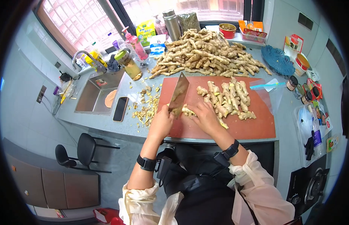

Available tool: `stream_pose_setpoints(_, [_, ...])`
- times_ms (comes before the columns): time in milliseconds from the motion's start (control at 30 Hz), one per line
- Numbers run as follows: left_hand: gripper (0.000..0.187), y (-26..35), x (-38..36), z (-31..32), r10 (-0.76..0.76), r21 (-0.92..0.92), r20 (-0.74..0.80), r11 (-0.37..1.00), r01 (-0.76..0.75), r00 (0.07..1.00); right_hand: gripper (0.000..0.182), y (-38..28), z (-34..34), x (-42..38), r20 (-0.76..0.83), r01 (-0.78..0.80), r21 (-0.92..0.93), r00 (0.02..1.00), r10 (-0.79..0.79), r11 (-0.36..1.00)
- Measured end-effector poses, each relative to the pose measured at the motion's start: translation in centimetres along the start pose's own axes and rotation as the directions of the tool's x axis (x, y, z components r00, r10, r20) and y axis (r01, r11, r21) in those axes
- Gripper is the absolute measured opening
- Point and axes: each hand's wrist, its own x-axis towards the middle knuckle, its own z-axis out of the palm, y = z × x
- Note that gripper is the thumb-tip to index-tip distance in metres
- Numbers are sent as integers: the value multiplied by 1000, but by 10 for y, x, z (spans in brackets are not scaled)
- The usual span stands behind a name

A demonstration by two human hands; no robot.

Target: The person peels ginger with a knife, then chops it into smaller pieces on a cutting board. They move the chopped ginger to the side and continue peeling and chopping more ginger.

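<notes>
My left hand [162, 120] is closed on a broad cleaver [179, 93], whose blade stands upright over the left part of the red-brown cutting board [260, 129]. Just right of the blade lies a piece of ginger [187, 110], with the fingertips of my right hand [205, 117] resting on it. Several ginger roots [232, 98] lie side by side on the board beyond my right hand. A large heap of ginger [208, 52] rises behind the board. Small ginger trimmings [146, 107] are scattered on the counter left of the board.
A phone [121, 109] lies between the trimmings and the sink [92, 99]. Behind them stand a green-lidded jar [128, 65] and a pink pump bottle [136, 44]. At the right are a blue basket [277, 60], small jars [298, 91] and a stove [309, 185].
</notes>
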Motion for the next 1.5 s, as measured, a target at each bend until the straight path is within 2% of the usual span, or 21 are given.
stream_pose_setpoints(133, [29,2,2,4,-49,73,31,996,47,998,40,1,0,0,2,-8,9,1000,8,1000])
stream_pose_setpoints(200, [29,12,1,0,-146,166,102,978,128,984,39,2,2,1,-2,-1,16,1000,1,1000])
stream_pose_setpoints(233, [29,8,1,2,-146,165,104,978,128,984,39,2,1,1,-1,-3,15,1000,3,1000])
stream_pose_setpoints(300, [29,-3,-1,6,-63,33,46,998,62,997,39,2,1,1,17,-11,21,1000,10,1000])
stream_pose_setpoints(400, [27,-11,0,4,-8,111,-15,994,10,1000,42,5,4,0,-17,9,32,1000,-9,999])
stream_pose_setpoints(600, [28,-23,4,8,-11,23,6,1000,11,1000,44,6,5,0,-4,9,20,1000,-9,1000])
stream_pose_setpoints(700, [28,-17,3,5,-30,24,22,999,29,999,38,2,0,1,6,-2,17,1000,2,1000])
stream_pose_setpoints(967, [32,8,-4,-7,-69,-33,82,997,72,994,42,3,2,1,9,-15,29,1000,15,999])
stream_pose_setpoints(1033, [33,5,-3,-4,-23,-31,64,999,25,998,42,3,2,2,8,-19,30,1000,19,999])
stream_pose_setpoints(1267, [31,19,-5,-5,-33,16,69,999,32,997,43,2,3,2,4,-16,11,1000,16,1000])
stream_pose_setpoints(1333, [29,24,-5,-7,-35,101,94,995,25,995,42,2,3,2,6,-17,13,1000,17,1000])
stream_pose_setpoints(1467, [28,6,3,0,17,57,87,998,-22,996,42,2,4,2,3,-18,27,1000,18,999])
stream_pose_setpoints(1500, [27,3,5,1,56,-13,82,998,-55,995,42,2,4,2,4,-25,29,1000,25,999])
